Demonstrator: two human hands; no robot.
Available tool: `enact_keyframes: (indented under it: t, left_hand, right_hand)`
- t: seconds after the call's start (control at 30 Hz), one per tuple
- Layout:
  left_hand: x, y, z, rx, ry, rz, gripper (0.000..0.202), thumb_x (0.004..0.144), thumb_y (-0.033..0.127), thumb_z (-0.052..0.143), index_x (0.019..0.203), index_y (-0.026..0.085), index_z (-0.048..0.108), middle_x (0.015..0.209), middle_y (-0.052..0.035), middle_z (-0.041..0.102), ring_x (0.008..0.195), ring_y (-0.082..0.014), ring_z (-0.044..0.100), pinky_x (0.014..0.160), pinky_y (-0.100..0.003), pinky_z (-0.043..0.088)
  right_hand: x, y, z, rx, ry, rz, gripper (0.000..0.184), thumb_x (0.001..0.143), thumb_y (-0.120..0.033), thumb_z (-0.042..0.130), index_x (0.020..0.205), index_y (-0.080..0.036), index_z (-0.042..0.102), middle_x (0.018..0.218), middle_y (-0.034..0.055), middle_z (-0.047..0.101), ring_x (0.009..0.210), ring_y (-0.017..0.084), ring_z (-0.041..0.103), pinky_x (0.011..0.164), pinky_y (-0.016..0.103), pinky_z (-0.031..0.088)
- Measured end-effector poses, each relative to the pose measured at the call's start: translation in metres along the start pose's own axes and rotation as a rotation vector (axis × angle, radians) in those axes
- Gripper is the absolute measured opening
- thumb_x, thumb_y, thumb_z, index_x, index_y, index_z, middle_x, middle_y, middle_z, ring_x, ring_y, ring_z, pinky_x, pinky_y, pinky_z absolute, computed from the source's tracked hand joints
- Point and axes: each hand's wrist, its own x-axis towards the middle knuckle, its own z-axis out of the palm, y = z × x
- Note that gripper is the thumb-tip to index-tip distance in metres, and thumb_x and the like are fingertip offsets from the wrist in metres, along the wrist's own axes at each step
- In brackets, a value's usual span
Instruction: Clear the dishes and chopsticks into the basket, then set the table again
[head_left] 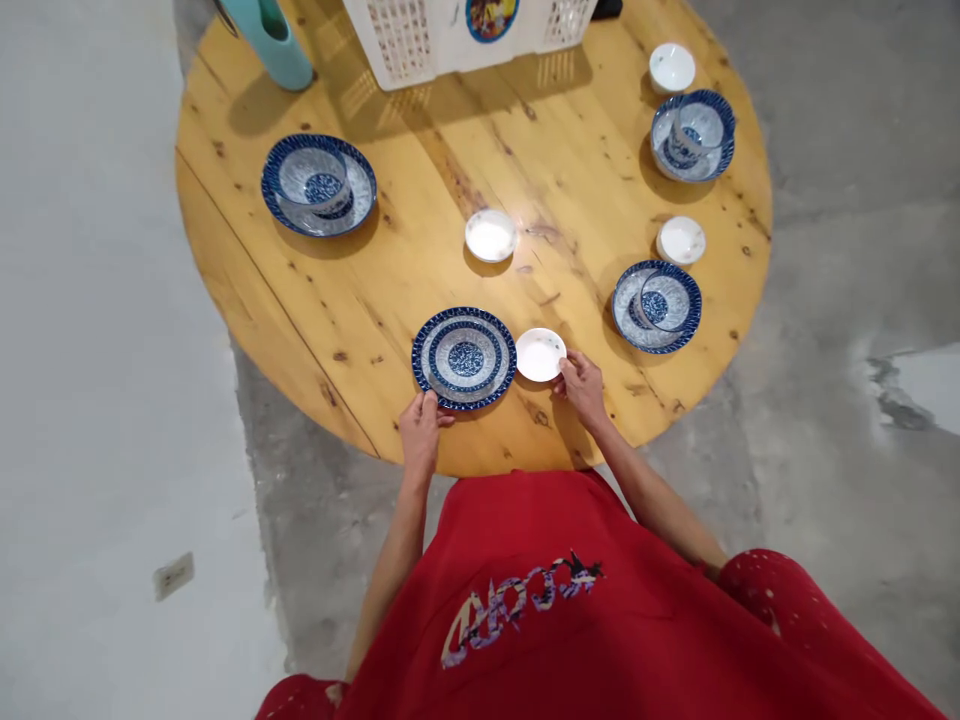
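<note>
My left hand (420, 432) grips the near rim of a blue-and-white patterned plate (463, 357) with a matching bowl set in it, at the near edge of the round wooden table (375, 290). My right hand (581, 385) pinches the right edge of a small white saucer (540, 354) that sits just right of the plate. Both hands have their fingers closed on the rims.
Three more blue plate-and-bowl sets stand at the left (319, 184), the right (656, 305) and the far right (692, 134). Small white dishes lie at the middle (490, 235), the right (681, 240) and the far right (672, 67). A white basket (450, 35) and a teal jug (274, 40) stand at the back.
</note>
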Motion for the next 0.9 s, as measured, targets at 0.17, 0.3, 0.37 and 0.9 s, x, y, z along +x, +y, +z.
enact_keyframes:
  t: [0.17,0.3,0.37,0.9]
  left_hand:
    - [-0.003,0.005,0.001,0.012,-0.011,0.008,0.034,0.086,0.050,0.055,0.074,0.018,0.054,0.061,0.0037,0.053,0.055,-0.0100,0.058,0.055,-0.021,0.056]
    - [-0.002,0.005,0.000,0.033,-0.012,0.005,0.033,0.086,0.048,0.055,0.076,0.017,0.056,0.062,0.0033,0.056,0.055,-0.0098,0.058,0.056,-0.022,0.057]
    - [-0.001,0.003,0.000,0.018,-0.012,0.002,0.032,0.086,0.048,0.055,0.076,0.017,0.056,0.062,0.0034,0.056,0.055,-0.0096,0.058,0.057,-0.022,0.057]
    - [-0.001,0.000,0.002,-0.046,0.015,0.005,0.036,0.086,0.051,0.056,0.075,0.017,0.057,0.059,0.0046,0.054,0.052,-0.0092,0.058,0.056,-0.021,0.057]
  right_hand:
    - [0.001,0.001,0.002,-0.023,-0.002,-0.028,0.046,0.082,-0.047,0.054,0.111,-0.013,0.062,0.055,-0.0035,0.058,0.044,0.013,0.053,0.047,0.024,0.043]
    - [0.005,0.001,0.001,-0.045,0.002,-0.038,0.042,0.080,-0.043,0.054,0.107,-0.013,0.065,0.053,-0.0027,0.057,0.045,0.015,0.054,0.048,0.025,0.044]
    - [0.008,0.002,-0.001,-0.046,0.030,-0.044,0.042,0.080,-0.042,0.053,0.106,-0.012,0.065,0.054,-0.0019,0.057,0.044,0.015,0.054,0.048,0.025,0.043]
    - [0.013,-0.002,-0.009,-0.082,0.049,-0.046,0.038,0.081,-0.036,0.050,0.107,-0.012,0.065,0.057,-0.0025,0.059,0.045,0.014,0.056,0.048,0.023,0.045]
